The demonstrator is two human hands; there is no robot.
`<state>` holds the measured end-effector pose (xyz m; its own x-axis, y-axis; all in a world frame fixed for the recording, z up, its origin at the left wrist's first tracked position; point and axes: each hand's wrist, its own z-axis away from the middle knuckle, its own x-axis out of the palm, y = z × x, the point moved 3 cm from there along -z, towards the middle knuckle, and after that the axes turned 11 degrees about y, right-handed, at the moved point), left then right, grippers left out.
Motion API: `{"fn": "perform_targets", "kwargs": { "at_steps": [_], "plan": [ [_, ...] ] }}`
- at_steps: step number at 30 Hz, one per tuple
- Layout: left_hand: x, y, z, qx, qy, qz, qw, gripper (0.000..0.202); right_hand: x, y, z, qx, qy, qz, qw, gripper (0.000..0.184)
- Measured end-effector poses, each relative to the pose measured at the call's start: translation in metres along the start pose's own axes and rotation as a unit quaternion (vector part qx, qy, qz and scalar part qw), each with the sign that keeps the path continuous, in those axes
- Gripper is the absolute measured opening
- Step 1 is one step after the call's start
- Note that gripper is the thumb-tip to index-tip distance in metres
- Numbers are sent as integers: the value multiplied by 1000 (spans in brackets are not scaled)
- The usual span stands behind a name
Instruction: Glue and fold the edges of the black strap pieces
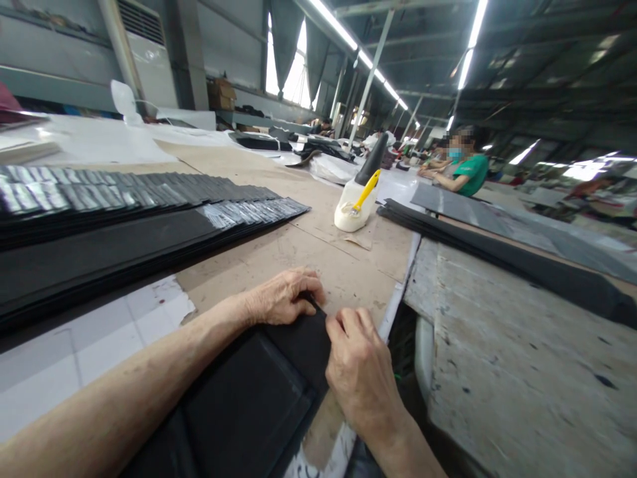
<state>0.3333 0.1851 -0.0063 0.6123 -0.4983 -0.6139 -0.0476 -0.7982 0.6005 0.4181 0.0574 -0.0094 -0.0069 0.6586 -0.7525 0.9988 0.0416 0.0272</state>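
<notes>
A black sheet of leather-like material (249, 398) lies at the front of the table, with creased or seamed lines across it. At its far corner my left hand (286, 297) is closed, thumb and fingers pinching the edge. Close beside it, my right hand (359, 355) pinches the same edge at the right, its fingertips curled together. The two hands are a short gap apart. Whatever lies under my left palm is hidden.
Left stand overlapping rows of black strips (149, 229). Ahead is a white glue container (351, 206) with a yellow-handled brush (367, 190). Long black pieces (497, 252) extend along the right, above a worn grey board (522, 358). A person in green (472, 174) works farther back.
</notes>
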Motion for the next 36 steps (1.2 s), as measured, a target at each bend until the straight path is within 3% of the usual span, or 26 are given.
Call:
{"fn": "perform_targets", "kwargs": {
  "at_steps": [7,14,19,27,29,33,36],
  "plan": [
    [-10,-18,1,-67,-2,17,998,11,0,4,0,16,18,-15,1000,22],
    [-9,-20,2,-69,12,32,997,5,14,13,-16,45,-25,-97,994,17],
    [-9,-20,1,-70,17,35,997,4,19,12,-20,19,-27,-147,989,22],
    [-8,-16,3,-62,25,31,997,8,12,1,-20,-38,-73,-86,993,21],
    [-7,-17,3,-59,31,27,997,8,12,3,-19,-19,-66,-79,995,21],
    [-7,-17,3,-53,28,15,998,6,13,14,-13,87,-32,-91,991,17],
    [-7,-14,3,-52,19,-13,998,7,15,18,-11,130,-42,-109,985,15]
  ]
}}
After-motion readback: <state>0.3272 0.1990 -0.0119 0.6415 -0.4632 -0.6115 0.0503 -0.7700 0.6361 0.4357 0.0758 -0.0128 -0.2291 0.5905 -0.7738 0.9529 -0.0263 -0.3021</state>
